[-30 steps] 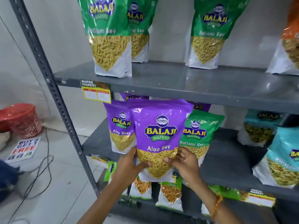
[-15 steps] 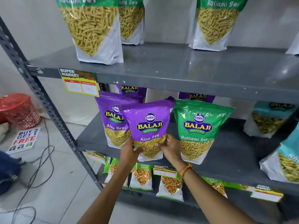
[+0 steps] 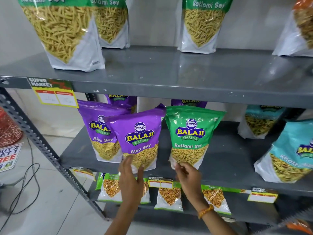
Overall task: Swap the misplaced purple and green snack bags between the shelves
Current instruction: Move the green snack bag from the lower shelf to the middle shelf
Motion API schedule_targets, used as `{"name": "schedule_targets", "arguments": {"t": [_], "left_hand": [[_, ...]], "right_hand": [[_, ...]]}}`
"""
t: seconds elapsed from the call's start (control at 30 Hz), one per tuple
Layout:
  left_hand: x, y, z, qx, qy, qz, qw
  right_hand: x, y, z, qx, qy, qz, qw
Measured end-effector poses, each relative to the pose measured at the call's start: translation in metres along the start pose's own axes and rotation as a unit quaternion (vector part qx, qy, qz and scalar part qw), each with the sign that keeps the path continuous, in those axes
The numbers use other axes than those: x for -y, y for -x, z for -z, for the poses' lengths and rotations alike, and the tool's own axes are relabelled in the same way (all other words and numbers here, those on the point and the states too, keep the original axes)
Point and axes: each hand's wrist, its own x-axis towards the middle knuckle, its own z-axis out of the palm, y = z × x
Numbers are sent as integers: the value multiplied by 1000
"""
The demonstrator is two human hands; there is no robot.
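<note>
At lower centre, the left hand [image 3: 131, 179] is spread flat, fingers loose, its fingertips touching the bottom edge of the purple bag [image 3: 141, 138], which leans tilted on the middle shelf [image 3: 228, 160]. The right hand [image 3: 188, 178] curls its fingers at the lower left corner of the green bag [image 3: 190, 136] standing just right of it; a firm grip cannot be confirmed. Green bags line the grey upper shelf [image 3: 169, 75]. A red basket [image 3: 8, 129] sits on the tiled floor at far left.
</note>
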Motion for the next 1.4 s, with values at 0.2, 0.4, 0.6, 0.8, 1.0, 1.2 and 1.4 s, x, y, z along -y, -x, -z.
{"name": "schedule_targets", "arguments": {"t": [0.2, 0.4, 0.6, 0.8, 1.0, 1.2, 1.4], "left_hand": [[-31, -7, -68, 291, 74, 92, 949], [-36, -27, -114, 316, 48, 172, 932], [-45, -13, -119, 273, 52, 124, 952], [-85, 22, -108, 292, 85, 66, 950], [-113, 45, -68, 262, 151, -4, 953], [-166, 26, -4, 177, 197, -107, 958], [-240, -31, 55, 89, 246, -209, 942]], "right_hand": [[-34, -28, 66, -155, 4, -108, 982], [-70, -64, 68, 36, -37, -145, 988], [-65, -51, 78, 11, -39, -123, 992], [-56, -11, 114, -56, -98, -129, 985], [-1, 21, 148, -88, -112, -82, 986], [102, 24, 172, -91, -126, 24, 988], [202, -9, 192, -77, -168, 129, 974]]}}
